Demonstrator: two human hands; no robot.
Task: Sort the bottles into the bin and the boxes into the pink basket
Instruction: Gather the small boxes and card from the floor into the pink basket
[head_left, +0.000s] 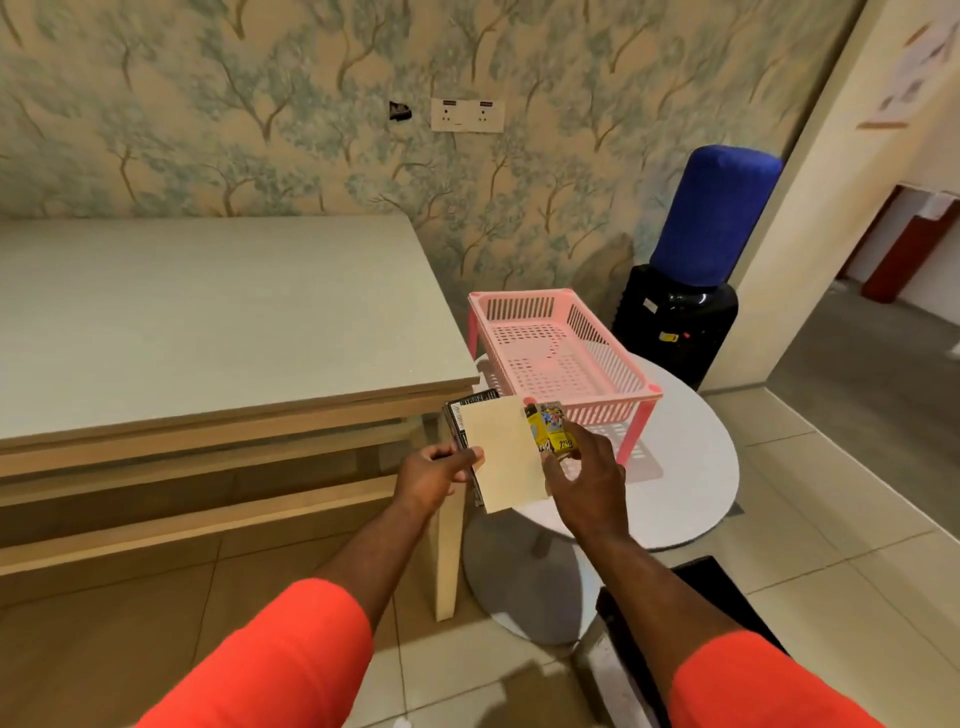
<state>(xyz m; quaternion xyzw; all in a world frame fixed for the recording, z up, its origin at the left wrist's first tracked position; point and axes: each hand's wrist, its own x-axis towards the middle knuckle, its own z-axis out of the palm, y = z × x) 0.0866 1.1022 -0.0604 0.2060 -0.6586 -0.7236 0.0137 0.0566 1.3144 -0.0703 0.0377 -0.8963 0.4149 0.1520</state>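
I see the left hand (439, 470) gripping a black box (462, 421) and a cream box (501, 457) together, above the round table's (691, 467) near left edge. Just beside them, the right hand (587, 478) pinches a yellow box (553, 431). The pink basket (519, 296) stands at the table's far left edge.

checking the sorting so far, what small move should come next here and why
Probably carry both hands forward over the pink basket and lower the boxes in. The left hand holds a pale box with a black box behind it, the right hand grips a yellow box, and the basket sits just ahead, empty.
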